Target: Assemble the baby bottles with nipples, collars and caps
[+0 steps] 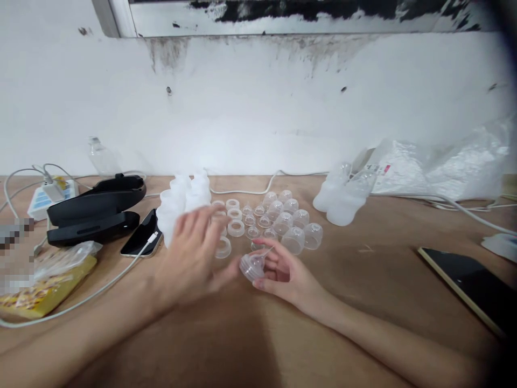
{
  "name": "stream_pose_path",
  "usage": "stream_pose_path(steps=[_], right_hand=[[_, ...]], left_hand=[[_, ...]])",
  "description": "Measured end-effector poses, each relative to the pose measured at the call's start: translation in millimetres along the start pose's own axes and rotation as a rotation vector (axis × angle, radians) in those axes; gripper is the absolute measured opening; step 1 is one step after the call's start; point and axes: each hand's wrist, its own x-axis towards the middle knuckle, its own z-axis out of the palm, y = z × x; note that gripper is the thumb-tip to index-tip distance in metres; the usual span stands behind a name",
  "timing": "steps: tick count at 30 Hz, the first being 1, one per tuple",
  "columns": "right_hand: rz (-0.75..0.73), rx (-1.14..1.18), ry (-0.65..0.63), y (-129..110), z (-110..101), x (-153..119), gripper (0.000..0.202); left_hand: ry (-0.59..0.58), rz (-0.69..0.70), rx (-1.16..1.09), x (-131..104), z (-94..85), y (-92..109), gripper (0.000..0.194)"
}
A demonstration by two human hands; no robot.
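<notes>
Nearest you runs the smooth brown desk (226, 345). Above it, your right hand (291, 272) holds a clear, pliant-looking bottle nipple in a ribbed collar (252, 267), its fingers curled about the dome and the thumb beneath. Your left hand (196, 242), slightly blurred, has its fingers spread wide; its thumb tip lies beside the collar, and whether they touch cannot be told. To the far left is a glossy yellow packet (64, 280) with a crinkled clear film top; to the far right, a flat, dark-glass tablet (468, 285) with a pale edge. Just beyond your hands, translucent screw rings (236, 233) lie flat, followed rightward by small peaked nipples (264, 221) and rounded, see-through caps (293, 241) in rows. A black smartphone (141, 237) lies left of the frosted, milky-white bottles (189, 194); a second cluster of frosted bottles (341, 213) stands to the right. Farther back are a crumpled, shiny plastic bag (404, 161) and the scuffed white wall (242, 108).
</notes>
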Motion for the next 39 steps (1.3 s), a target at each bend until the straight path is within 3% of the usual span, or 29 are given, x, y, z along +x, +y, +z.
stream_pose_path(steps=[4, 8, 12, 14, 17, 20, 23, 27, 33, 37, 39], right_hand=[[0.008, -0.017, 0.009, -0.9, -0.7, 0.8, 0.056], [0.014, -0.017, -0.004, 0.4, -1.3, 0.4, 0.052], [-0.018, 0.025, -0.001, 1.1, -3.8, 1.0, 0.051], [-0.051, 0.062, 0.023, -0.2, -6.9, 1.0, 0.051], [-0.084, 0.064, 0.103, -3.8, -14.3, -1.1, 0.049], [-0.068, 0.043, 0.137, -7.0, -22.1, -4.7, 0.042], [-0.049, 0.042, 0.152, -7.4, -26.7, -7.0, 0.037], [-0.096, 0.067, 0.168, -5.4, -27.8, -7.3, 0.035], [-0.117, 0.138, 0.259, -4.6, -27.2, -4.9, 0.035], [-0.097, 0.186, 0.258, -6.0, -26.0, -3.7, 0.034], [-0.101, 0.192, 0.258, -6.2, -25.1, -3.8, 0.034]], left_hand=[[-0.037, -0.236, 0.371, 8.6, -5.1, -21.9, 0.059], [-0.158, -0.230, 0.463, 7.1, -2.7, -30.7, 0.048], [-0.145, -0.226, 0.401, 6.8, -20.6, -19.2, 0.038], [-0.130, -0.223, 0.293, 7.3, -33.4, -8.1, 0.032], [-0.217, -0.194, -0.080, 6.2, -41.1, 8.0, 0.033], [-0.333, -0.218, -0.325, 2.4, -28.1, 16.4, 0.042], [-0.289, -0.252, -0.516, -3.1, -5.1, 17.1, 0.054], [-0.406, -0.278, -0.761, -11.7, 16.2, 12.1, 0.037], [-0.300, -0.351, -0.951, -18.5, 25.7, -2.5, 0.046], [-0.455, -0.421, -1.158, -16.8, 27.8, -4.7, 0.033], [-0.451, -0.502, -1.226, -16.0, 29.2, -3.9, 0.031]])
